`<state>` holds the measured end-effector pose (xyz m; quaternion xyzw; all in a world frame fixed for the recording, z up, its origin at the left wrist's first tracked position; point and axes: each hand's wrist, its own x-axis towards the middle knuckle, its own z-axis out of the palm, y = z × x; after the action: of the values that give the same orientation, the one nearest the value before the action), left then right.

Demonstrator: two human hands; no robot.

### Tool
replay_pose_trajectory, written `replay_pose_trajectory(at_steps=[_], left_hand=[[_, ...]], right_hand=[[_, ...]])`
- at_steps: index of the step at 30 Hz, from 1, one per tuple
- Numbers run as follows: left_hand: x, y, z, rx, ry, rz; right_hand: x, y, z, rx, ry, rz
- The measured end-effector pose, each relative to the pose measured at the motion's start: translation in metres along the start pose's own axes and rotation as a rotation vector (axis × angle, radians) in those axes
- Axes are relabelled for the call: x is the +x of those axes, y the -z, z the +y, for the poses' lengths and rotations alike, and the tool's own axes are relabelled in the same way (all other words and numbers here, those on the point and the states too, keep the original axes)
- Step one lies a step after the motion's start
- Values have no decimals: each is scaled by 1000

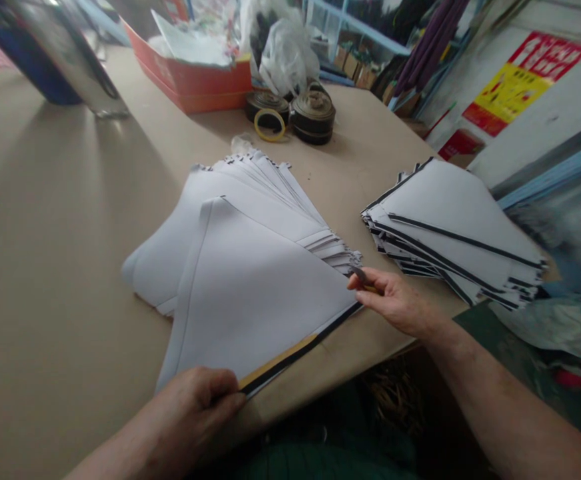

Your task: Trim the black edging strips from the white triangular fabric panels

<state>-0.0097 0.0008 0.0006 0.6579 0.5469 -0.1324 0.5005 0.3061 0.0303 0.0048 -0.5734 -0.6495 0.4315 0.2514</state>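
A white panel [260, 287] of sheet material lies at the table's front edge, with a black tape strip [333, 325] along its near side. A tan backing strip [280, 358] lies beside the black tape on that side. My left hand [203, 400] is closed in a pinch on the tan backing strip at the near corner. At the panel's right corner, my right hand [393, 297] is closed around a small dark piece with a tan part, its kind unclear. Beneath the panel, a fanned stack of white panels [165, 247] spreads out.
Right of my right hand stands a pile of black-edged white panels [460, 207]. Farther back are dark tape rolls [314, 113], a yellow ring [269, 125], a red bin [190, 80] and a clear plastic bag [288, 57]. The table's front edge [340, 373] runs close by.
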Motion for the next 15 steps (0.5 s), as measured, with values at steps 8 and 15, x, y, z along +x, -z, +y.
replay_pose_trajectory(at_steps=[8, 15], left_hand=[[-7, -1, -9, -37, 15, -6], [-32, -7, -45, -263, 131, -37]], right_hand=[[5, -11, 19, -223, -8, -129], [4, -13, 18, -316, 35, -164]])
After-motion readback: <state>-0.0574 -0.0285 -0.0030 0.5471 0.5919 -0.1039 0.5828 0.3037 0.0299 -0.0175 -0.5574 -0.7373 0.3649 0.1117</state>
